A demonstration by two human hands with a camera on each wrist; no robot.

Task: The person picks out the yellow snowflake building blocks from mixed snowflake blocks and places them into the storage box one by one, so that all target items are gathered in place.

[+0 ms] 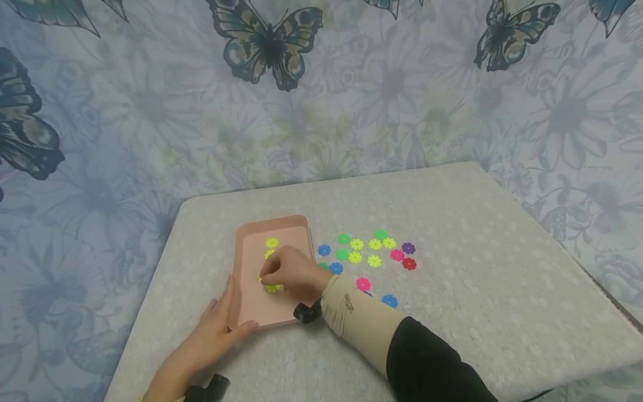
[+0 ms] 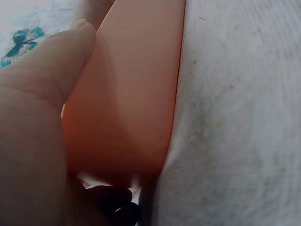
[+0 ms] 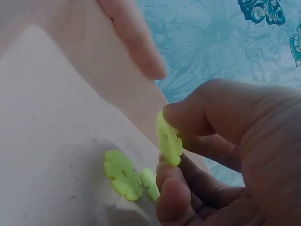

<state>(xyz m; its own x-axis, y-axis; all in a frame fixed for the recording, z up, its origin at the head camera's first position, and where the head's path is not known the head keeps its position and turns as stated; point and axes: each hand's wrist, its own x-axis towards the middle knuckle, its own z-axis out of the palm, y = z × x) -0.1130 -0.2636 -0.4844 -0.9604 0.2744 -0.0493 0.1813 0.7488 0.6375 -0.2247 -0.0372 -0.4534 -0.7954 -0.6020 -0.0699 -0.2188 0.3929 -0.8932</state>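
Observation:
My left hand [image 1: 218, 330] grips the near left corner of a pink tray [image 1: 296, 234], thumb along the front side and fingers along the left. In the left wrist view the thumb lies against the tray's pink wall [image 2: 136, 89]. Over the tray, my right hand [image 1: 293, 271] pinches a yellow-green notched disc [image 3: 170, 141] on edge between thumb and fingers. Below that grip, another yellow-green disc [image 3: 123, 175] lies flat on the tray floor, with one more partly hidden by the fingertips. Farther up the tray sits a yellow disc [image 1: 272, 243]; the right hand covers part of this row.
Right of the tray, loose notched discs are scattered on the cloth-covered table [image 1: 477, 251]: several yellow discs [image 1: 374, 244], green discs [image 1: 344, 239], blue discs [image 1: 324, 250], pink discs [image 1: 363, 284], a red disc [image 1: 409, 263] and a purple disc [image 1: 408, 248]. A butterfly-patterned wall stands behind.

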